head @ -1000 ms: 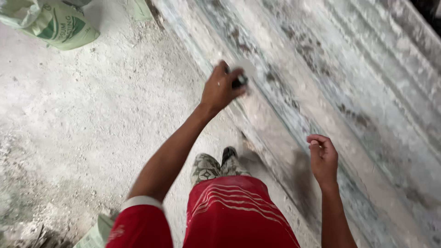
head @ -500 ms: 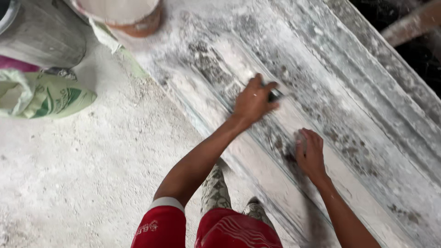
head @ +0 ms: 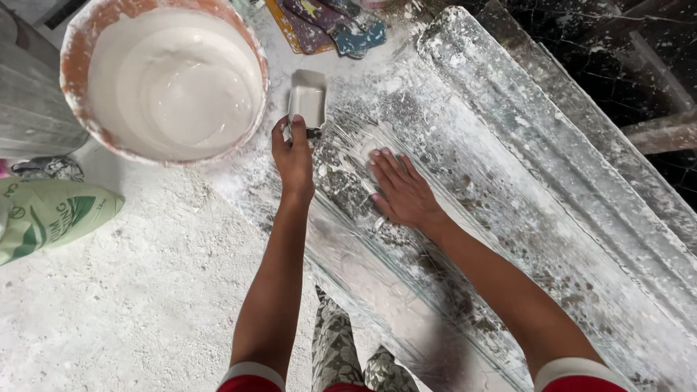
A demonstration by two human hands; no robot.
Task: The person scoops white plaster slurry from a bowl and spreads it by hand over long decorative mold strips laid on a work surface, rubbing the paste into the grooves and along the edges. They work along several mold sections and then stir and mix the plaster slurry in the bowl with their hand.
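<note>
My left hand [head: 294, 156] grips a small rectangular scoop [head: 308, 102] coated in white plaster, held just right of a large bucket [head: 72, 51] full of wet white plaster. My right hand [head: 401, 190] lies flat, fingers spread, on a long ridged moulding form [head: 552, 181] smeared with dried plaster. The form runs diagonally from the upper middle to the lower right. My patterned trouser legs [head: 341, 356] and red sleeves show at the bottom.
A green and white sack [head: 51, 214] lies at the left on the dusty floor [head: 131, 290]. A grey metal drum [head: 29, 109] stands at the far left. Colourful flat pieces [head: 327, 25] lie beyond the scoop. Dark marbled ground [head: 617, 43] is at the upper right.
The view has moved up along the form, so the bucket is in full sight. My left hand moved off the form's ridge toward the bucket with the scoop. My right hand flattened on the form.
</note>
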